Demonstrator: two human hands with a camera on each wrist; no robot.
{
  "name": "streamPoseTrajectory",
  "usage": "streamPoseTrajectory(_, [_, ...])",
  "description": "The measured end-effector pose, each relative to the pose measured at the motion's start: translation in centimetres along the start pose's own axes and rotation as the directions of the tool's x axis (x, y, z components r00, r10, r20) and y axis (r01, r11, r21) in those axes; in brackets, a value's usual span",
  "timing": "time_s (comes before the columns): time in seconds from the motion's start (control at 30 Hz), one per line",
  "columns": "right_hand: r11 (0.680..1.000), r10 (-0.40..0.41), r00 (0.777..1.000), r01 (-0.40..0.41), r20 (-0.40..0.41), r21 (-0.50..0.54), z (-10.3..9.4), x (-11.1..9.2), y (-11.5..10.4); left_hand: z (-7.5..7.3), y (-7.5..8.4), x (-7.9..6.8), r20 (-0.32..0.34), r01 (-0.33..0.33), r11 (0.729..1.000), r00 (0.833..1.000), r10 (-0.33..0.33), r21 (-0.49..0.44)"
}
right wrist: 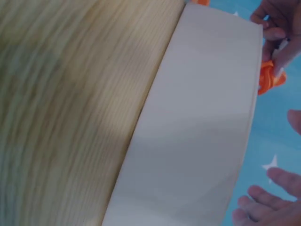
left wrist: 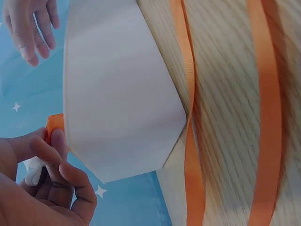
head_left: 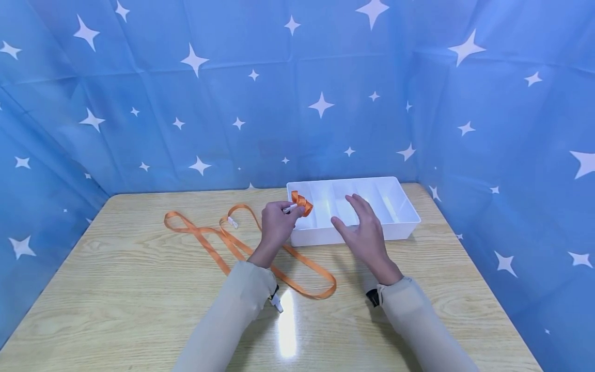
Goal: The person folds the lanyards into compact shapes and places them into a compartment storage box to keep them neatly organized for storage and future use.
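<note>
A coiled orange lanyard with a white clip is pinched in my left hand, over the left end of a white divided tray. In the left wrist view, the curled fingers hide part of the coil. My right hand hovers above the tray's front side, its fingers spread and holding nothing. Another orange lanyard lies loosely looped on the table to the left, partly under my left forearm. Its white clip shows near the upper loop.
The tray stands at the back right of the wooden table, with several upright dividers forming compartments. Behind and to the right hangs a blue curtain with white stars. A loop of orange strap runs along the tabletop between my forearms.
</note>
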State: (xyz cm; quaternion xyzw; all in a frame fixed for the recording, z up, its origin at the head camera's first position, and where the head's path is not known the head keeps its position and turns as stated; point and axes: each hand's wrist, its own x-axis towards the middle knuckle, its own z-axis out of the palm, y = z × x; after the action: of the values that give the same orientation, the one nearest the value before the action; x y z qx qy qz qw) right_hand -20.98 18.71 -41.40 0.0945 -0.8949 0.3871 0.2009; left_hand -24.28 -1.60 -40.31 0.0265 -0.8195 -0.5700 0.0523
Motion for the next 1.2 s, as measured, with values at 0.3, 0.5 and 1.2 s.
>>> streamPoseTrajectory(0.3, [0.994, 0.103, 0.991, -0.101, 0.087, -0.031, 0.0, 0.4, 0.6, 0.5, 0.0, 0.5, -0.013, 0.022, 0.996, 1.000, -0.021, 0.081])
streamPoseTrajectory(0.5, [0.985, 0.162, 0.977, -0.151, 0.138, -0.085, 0.3, 0.5, 1.1, 0.7, 0.0, 0.6, 0.021, -0.001, 0.977, 1.000, -0.003, 0.213])
streamPoseTrajectory(1.2, [0.971, 0.233, 0.959, -0.219, 0.164, -0.101, 0.5, 0.8, 1.4, 1.5, 0.4, 1.4, 0.087, -0.057, 0.896, 0.996, 0.021, 0.441])
